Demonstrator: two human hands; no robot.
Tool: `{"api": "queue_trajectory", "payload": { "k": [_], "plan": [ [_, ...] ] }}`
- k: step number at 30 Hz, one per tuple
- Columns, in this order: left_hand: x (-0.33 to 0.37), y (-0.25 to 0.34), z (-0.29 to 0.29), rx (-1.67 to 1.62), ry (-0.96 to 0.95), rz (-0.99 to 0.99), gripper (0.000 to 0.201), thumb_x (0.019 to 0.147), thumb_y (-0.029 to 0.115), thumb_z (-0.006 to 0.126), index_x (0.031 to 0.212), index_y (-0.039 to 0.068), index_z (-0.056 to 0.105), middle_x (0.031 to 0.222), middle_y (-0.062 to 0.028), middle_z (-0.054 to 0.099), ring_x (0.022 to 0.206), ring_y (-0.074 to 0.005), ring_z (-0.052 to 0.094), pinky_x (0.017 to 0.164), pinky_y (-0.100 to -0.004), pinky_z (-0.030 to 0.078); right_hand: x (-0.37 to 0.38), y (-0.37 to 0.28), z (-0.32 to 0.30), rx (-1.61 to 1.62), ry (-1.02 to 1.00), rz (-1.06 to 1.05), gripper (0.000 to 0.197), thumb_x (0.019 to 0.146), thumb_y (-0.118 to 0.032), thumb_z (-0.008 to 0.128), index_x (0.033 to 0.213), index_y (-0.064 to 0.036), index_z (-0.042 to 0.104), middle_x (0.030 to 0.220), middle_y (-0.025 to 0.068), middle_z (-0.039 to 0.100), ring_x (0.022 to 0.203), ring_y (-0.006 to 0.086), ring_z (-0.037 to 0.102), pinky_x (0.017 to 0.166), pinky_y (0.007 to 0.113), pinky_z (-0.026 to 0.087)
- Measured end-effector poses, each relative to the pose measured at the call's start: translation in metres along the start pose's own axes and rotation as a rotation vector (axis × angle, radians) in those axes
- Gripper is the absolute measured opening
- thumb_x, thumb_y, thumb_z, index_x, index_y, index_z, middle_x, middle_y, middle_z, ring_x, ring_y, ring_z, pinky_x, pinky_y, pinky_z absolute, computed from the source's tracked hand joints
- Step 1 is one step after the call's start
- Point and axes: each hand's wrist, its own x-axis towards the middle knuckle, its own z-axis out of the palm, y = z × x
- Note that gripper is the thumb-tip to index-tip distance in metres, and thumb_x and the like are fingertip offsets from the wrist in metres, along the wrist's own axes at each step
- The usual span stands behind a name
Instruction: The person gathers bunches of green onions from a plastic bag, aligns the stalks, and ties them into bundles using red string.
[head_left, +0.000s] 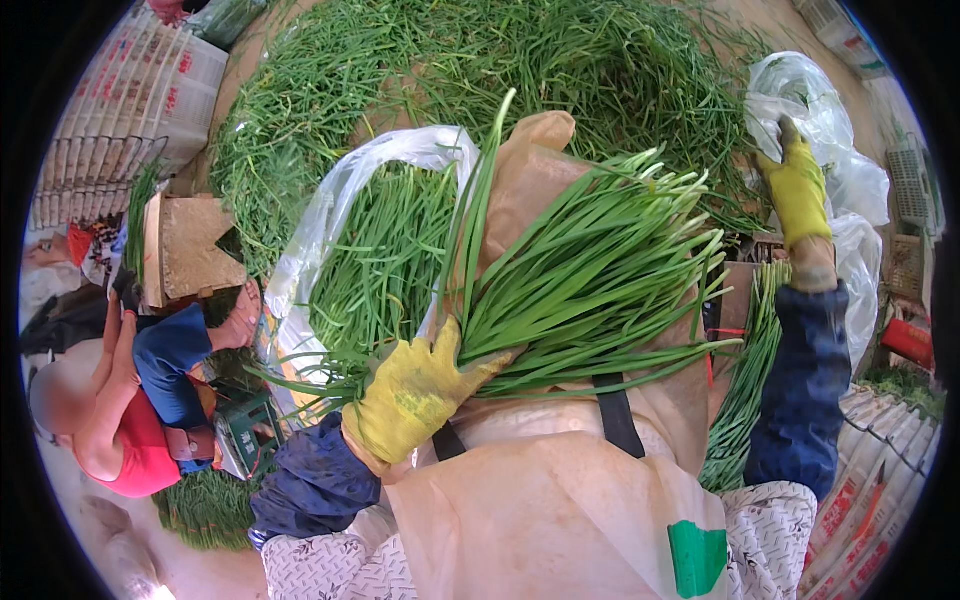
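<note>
A large bunch of garlic chives (590, 280) lies across my lap, pale cut ends fanned to the right. My left hand (410, 395), in a yellow glove, is closed over the leafy end, with some leaf tips poking out to its left. Out to the right, my right hand (795, 190) wears a matching glove with darkened fingertips. Its fingers stretch away from me, thumb apart, beside the clear plastic bags (845, 150). Whether they touch the plastic I cannot tell. Just left of the bunch, an open clear bag (300, 270) holds more chives (385, 250).
Loose chives (560, 60) cover the floor ahead. More chives (745, 390) lie along my right side. Stacked white crates (150, 90) stand at far left, other crates (870, 490) at lower right. A person in red (140, 440) sits at left near a wooden stand (195, 250).
</note>
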Motion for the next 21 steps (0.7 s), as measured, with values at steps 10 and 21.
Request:
{"api": "queue_trajectory", "payload": {
  "k": [10,21],
  "plan": [
    [0.0,-0.002,0.006,0.022,-0.053,-0.026,0.05,0.077,0.015,0.063,0.121,0.038,0.057,0.114,-0.0139,0.053,0.061,-0.024,0.055,0.049,-0.0339,0.047,-0.041,-0.127,-0.034,0.096,-0.324,-0.541,0.048,0.08,-0.045,0.063,0.098,-0.0006,0.066,0.092,0.0194,0.064,0.093,0.0367,0.059,0.082,0.042,0.046],
    [-0.019,-0.004,0.026,-0.19,0.135,-0.15,0.052,0.073,0.008,0.063,0.121,0.029,0.055,0.12,-0.0176,0.054,0.063,-0.0301,0.057,0.051,-0.0391,0.048,-0.073,-0.08,-0.004,0.527,-0.151,-0.464,0.016,0.078,-0.009,0.063,0.094,-0.0047,0.062,0.084,0.0133,0.064,0.078,0.0333,0.06,0.069,0.04,0.047]
  ]
}}
